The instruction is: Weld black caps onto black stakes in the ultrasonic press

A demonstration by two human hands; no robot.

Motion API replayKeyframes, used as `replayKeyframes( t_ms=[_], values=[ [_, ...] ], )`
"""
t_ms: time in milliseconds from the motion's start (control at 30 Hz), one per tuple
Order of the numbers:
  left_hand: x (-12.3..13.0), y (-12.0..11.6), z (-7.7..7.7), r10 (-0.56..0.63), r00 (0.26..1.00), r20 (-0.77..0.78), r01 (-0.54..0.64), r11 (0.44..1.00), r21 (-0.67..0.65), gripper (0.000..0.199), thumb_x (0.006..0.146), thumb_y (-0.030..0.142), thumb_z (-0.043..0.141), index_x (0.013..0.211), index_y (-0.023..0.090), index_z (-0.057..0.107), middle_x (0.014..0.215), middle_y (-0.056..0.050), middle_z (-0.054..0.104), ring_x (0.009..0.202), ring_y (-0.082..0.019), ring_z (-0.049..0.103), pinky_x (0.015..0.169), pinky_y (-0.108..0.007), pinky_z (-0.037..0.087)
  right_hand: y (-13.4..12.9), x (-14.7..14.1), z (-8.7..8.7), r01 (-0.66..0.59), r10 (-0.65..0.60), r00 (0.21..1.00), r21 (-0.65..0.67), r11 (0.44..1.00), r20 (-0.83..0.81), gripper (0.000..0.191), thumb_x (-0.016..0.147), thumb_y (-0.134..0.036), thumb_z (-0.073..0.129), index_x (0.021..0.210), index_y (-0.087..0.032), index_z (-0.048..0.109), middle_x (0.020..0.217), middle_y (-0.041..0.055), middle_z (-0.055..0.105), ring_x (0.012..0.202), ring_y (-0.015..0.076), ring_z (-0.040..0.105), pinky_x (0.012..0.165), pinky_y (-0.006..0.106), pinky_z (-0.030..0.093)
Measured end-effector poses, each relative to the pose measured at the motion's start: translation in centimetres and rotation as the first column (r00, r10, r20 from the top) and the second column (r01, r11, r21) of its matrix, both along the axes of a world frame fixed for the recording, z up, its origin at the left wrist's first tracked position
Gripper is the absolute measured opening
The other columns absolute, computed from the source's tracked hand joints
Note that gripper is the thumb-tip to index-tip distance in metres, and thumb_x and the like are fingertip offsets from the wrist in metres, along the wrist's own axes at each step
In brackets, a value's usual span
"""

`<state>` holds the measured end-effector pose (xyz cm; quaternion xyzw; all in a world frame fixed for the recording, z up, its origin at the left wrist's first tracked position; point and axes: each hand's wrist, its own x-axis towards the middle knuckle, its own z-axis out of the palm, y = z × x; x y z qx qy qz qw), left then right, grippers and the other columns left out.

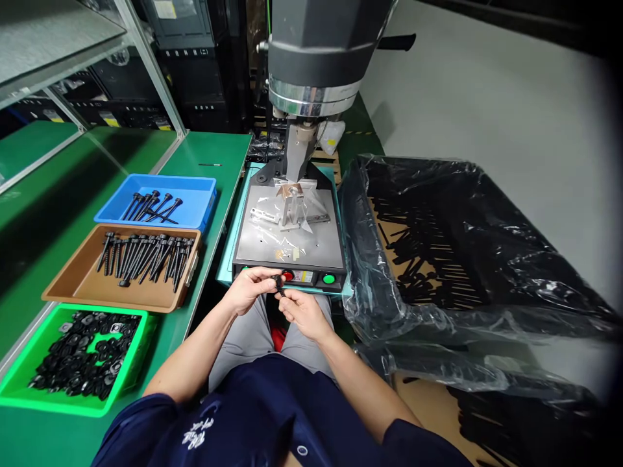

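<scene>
Both hands meet in front of the bench machine's control panel, above my lap. Between them is a small black part [278, 283], mostly covered by fingers, so its full shape cannot be made out. My left hand [249, 288] pinches its upper end between thumb and fingertips. My right hand [302, 311] grips its lower end, fingers curled. Just behind the hands are a red button [288, 276] and a green button [329, 279] on the panel. Further back, a clear fixture [292, 206] stands on the machine's metal plate [253, 243], beneath the press head [299, 152].
On the green bench at left stand a blue tray [207, 188] and a brown tray [73, 279], both with black long-stemmed parts, and a green tray [139, 363] of small black pieces. At right, a plastic-lined box [370, 259] holds many black rods.
</scene>
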<state>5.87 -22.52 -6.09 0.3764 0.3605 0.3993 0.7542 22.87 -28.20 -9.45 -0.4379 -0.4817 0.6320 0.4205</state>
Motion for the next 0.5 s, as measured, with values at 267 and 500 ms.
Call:
replayKeyframes(
  t_ms=[267,500],
  values=[
    [2.7,0.2,-2.1,-0.109,0.987,-0.116,0.119,0.990,0.077,0.036,0.067,0.032,0.081,0.098,0.014,0.075,0.082,-0.007,0.073,0.075,-0.017,0.066,0.078,-0.033,0.049,0.4,0.4,-0.9,0.093,-0.108,0.978,-0.089,0.992,-0.180,0.035,0.084,-0.051,0.062,0.096,-0.019,0.059,0.076,-0.0006,0.054,0.049,0.0065,0.037,0.041,0.020,0.023],
    [1.4,7.1,-1.9,0.298,0.897,-0.327,-0.161,0.909,0.385,0.039,0.069,0.033,0.078,0.102,0.015,0.072,0.102,-0.011,0.072,0.096,-0.022,0.065,0.093,-0.038,0.046,0.2,2.7,-2.7,0.235,-0.279,0.930,-0.198,0.952,-0.238,0.043,0.087,-0.054,0.059,0.115,-0.022,0.057,0.071,-0.0019,0.054,0.046,0.0056,0.034,0.040,0.019,0.020]
  ],
)
